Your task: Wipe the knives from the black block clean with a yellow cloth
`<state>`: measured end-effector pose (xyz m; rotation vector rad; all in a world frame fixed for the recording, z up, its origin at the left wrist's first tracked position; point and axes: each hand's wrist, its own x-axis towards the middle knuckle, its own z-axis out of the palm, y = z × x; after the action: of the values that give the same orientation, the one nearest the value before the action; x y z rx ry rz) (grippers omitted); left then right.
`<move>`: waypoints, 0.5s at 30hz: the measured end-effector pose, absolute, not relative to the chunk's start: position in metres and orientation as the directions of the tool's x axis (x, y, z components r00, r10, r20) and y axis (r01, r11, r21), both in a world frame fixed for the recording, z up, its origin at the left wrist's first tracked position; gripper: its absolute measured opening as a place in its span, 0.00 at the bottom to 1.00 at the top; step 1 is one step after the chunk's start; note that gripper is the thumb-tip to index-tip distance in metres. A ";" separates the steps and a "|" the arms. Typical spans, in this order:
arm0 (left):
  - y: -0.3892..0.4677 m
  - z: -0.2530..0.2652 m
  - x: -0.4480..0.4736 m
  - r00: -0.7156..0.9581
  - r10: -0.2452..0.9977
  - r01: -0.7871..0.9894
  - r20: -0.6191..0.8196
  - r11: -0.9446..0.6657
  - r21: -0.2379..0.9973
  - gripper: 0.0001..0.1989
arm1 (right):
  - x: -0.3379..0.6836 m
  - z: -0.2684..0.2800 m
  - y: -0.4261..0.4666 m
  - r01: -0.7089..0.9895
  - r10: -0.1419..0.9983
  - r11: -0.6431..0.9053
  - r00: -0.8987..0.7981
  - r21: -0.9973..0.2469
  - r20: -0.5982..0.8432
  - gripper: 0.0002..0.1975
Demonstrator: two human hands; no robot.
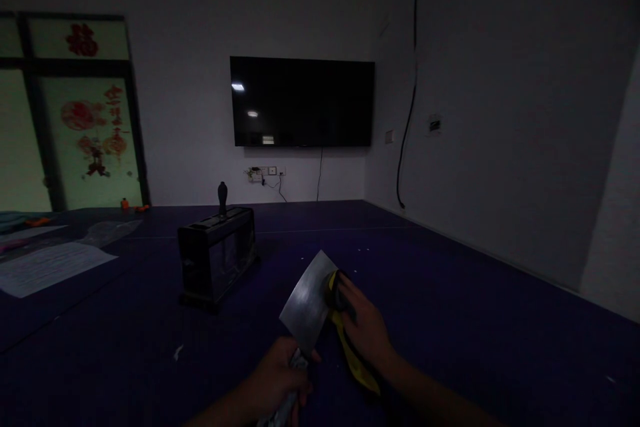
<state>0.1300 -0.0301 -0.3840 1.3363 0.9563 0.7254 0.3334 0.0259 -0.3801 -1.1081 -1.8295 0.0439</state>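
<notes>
My left hand [281, 373] is closed around the patterned handle of a cleaver [306, 300]. Its broad metal blade points up and away from me, above the dark blue-purple table. My right hand [367, 323] presses a yellow and dark cloth [350, 350] against the right side of the blade, and the cloth's yellow end hangs toward me. The right fingertips are partly hidden by the cloth. Left of the blade stands a black knife block [215, 257] with clear-looking sides, and one dark knife handle [223, 197] sticks up from its top.
Printed paper [55, 267] and crumpled clear plastic [107, 232] lie on the table at left. Small orange items [125, 203] sit at its far left edge. White scraps [178, 352] are scattered about. A television [303, 103] hangs on the far wall; a cable [407, 127] runs down the right wall.
</notes>
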 end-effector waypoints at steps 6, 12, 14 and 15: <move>-0.032 -0.377 0.129 0.449 0.882 0.112 -0.143 0.104 0.988 0.28 | 0.336 -0.382 0.030 0.664 0.706 0.557 -0.064 -0.498 0.705 0.30; -0.034 -0.378 0.131 0.435 0.888 0.111 -0.151 0.113 0.987 0.28 | 0.337 -0.384 0.032 0.674 0.716 0.558 -0.096 -0.484 0.691 0.31; -0.033 -0.379 0.131 0.436 0.888 0.112 -0.146 0.108 0.988 0.28 | 0.336 -0.384 0.032 0.675 0.716 0.563 -0.109 -0.477 0.690 0.31; -0.032 -0.380 0.131 0.443 0.884 0.117 -0.148 0.106 0.987 0.28 | 0.336 -0.384 0.031 0.675 0.716 0.568 -0.123 -0.471 0.688 0.30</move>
<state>0.1311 -0.0322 -0.3798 1.3621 0.9792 0.7250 0.3362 0.0314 -0.3839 -1.1366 -1.8332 0.0524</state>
